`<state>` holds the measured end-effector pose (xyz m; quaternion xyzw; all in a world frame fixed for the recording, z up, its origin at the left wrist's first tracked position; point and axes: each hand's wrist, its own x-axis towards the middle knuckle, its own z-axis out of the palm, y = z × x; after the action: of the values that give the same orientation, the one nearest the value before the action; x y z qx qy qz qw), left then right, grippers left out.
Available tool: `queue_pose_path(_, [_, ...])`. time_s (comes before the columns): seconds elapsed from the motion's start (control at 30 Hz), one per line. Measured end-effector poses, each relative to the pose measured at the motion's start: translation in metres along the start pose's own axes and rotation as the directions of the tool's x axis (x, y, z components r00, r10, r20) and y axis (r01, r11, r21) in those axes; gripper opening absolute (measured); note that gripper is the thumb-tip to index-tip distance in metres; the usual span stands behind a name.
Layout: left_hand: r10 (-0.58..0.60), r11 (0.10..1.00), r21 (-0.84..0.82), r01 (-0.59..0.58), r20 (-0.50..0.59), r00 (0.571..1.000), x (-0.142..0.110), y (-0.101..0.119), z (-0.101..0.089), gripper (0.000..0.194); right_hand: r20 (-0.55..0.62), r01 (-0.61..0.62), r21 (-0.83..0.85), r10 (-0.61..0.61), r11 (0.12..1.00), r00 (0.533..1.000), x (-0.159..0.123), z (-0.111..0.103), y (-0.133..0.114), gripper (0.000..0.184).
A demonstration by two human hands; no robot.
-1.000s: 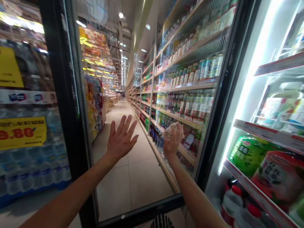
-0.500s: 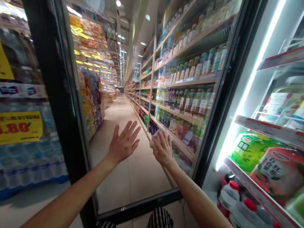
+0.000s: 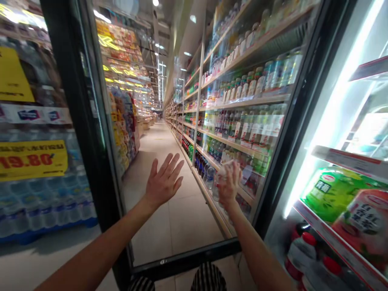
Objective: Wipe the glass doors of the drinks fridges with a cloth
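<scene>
Fingers spread, my left hand (image 3: 164, 182) appears to lie flat against the glass of a cooler door (image 3: 186, 256) with a black frame. Farther right on the same pane is my right hand (image 3: 228, 184), slightly blurred, its fingers bent over a crumpled white cloth (image 3: 222, 171). Whether the cloth is fabric or paper I cannot tell. Bottle shelves and a long aisle show in the glass area behind both hands.
Beside the door on the right, a lit cooler shelf (image 3: 339, 238) bears a green drink pack (image 3: 330, 194) and a reddish one (image 3: 363, 222). Red-capped bottles (image 3: 303, 250) stand below. At left are stacked water bottles (image 3: 45, 202) and a yellow price sign (image 3: 33, 159).
My right hand has moved right across the glass with the cloth, away from my left hand. My left hand keeps its place on the pane. The whole view has shifted slightly.
</scene>
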<state>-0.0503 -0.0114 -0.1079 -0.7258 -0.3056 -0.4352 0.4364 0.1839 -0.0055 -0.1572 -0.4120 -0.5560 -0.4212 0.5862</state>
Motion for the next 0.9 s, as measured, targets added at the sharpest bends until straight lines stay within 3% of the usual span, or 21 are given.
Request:
queue_pose_path(0.07, [-0.003, 1.000, 0.005, 0.003, -0.002, 1.000, -0.001, 0.001, 0.001, 0.059, -0.111, -0.178, -0.039, 0.173, 0.983, 0.979, 0.004, -0.001, 0.008, 0.053])
queue_pose_path(0.1, [-0.005, 1.000, 0.008, 0.005, -0.002, 1.000, -0.001, 0.001, 0.001, 0.060, -0.127, -0.209, -0.043, 0.203, 0.977, 0.971, 0.003, -0.001, 0.007, 0.055])
queue_pose_path(0.13, [-0.006, 1.000, 0.011, 0.006, -0.002, 1.000, -0.001, 0.002, 0.001, 0.060, -0.101, -0.184, -0.039, 0.179, 0.982, 0.979, 0.000, 0.000, 0.003, 0.055])
queue_pose_path(0.2, [-0.009, 1.000, 0.011, 0.009, -0.001, 1.000, -0.001, 0.002, 0.001, 0.061, 0.032, -0.009, 0.002, 0.009, 1.000, 0.999, -0.010, 0.003, -0.009, 0.052])
queue_pose_path(0.27, [-0.013, 1.000, 0.004, 0.013, 0.005, 1.000, -0.004, 0.002, 0.001, 0.060, 0.146, 0.149, 0.063, -0.157, 0.987, 0.977, -0.018, 0.003, -0.013, 0.047])
queue_pose_path(0.3, [-0.013, 1.000, -0.003, 0.013, 0.011, 1.000, -0.006, 0.003, 0.001, 0.060, 0.151, 0.154, 0.065, -0.162, 0.986, 0.975, -0.020, 0.002, -0.010, 0.046])
queue_pose_path(0.37, [-0.012, 1.000, -0.013, 0.013, 0.024, 1.000, -0.011, 0.004, 0.001, 0.060, 0.039, -0.022, 0.007, 0.022, 1.000, 0.999, -0.018, 0.000, 0.002, 0.048])
queue_pose_path(0.43, [-0.016, 1.000, -0.013, 0.016, 0.033, 0.999, -0.016, 0.007, 0.002, 0.060, -0.102, -0.241, -0.030, 0.237, 0.970, 0.966, -0.014, 0.000, 0.009, 0.052])
queue_pose_path(0.5, [-0.023, 1.000, -0.005, 0.023, 0.034, 0.999, -0.020, 0.009, 0.002, 0.059, -0.116, -0.282, -0.023, 0.278, 0.959, 0.954, -0.016, 0.002, 0.001, 0.052])
queue_pose_path(0.57, [-0.024, 1.000, 0.001, 0.024, 0.030, 0.999, -0.021, 0.009, 0.002, 0.058, 0.020, -0.100, 0.009, 0.100, 0.995, 0.995, -0.024, 0.002, -0.015, 0.049])
queue_pose_path(0.63, [-0.021, 1.000, -0.004, 0.021, 0.031, 0.999, -0.021, 0.009, 0.002, 0.058, 0.161, 0.120, 0.069, -0.130, 0.990, 0.978, -0.032, 0.001, -0.021, 0.045])
queue_pose_path(0.7, [-0.019, 1.000, -0.011, 0.020, 0.033, 0.999, -0.021, 0.008, 0.002, 0.058, 0.187, 0.194, 0.083, -0.206, 0.978, 0.960, -0.032, -0.003, -0.011, 0.048])
queue_pose_path(0.77, [-0.018, 1.000, -0.013, 0.018, 0.033, 0.999, -0.022, 0.008, 0.002, 0.058, 0.058, 0.010, 0.009, -0.011, 1.000, 0.998, -0.024, -0.005, 0.007, 0.055])
queue_pose_path(0.83, [-0.017, 1.000, -0.005, 0.017, 0.028, 0.999, -0.023, 0.008, 0.002, 0.058, -0.076, -0.192, -0.036, 0.189, 0.981, 0.979, -0.019, -0.005, 0.015, 0.058])
queue_pose_path(0.9, [-0.020, 1.000, 0.001, 0.020, 0.026, 0.999, -0.023, 0.009, 0.003, 0.058, -0.086, -0.244, -0.043, 0.240, 0.969, 0.967, -0.022, -0.004, 0.006, 0.057])
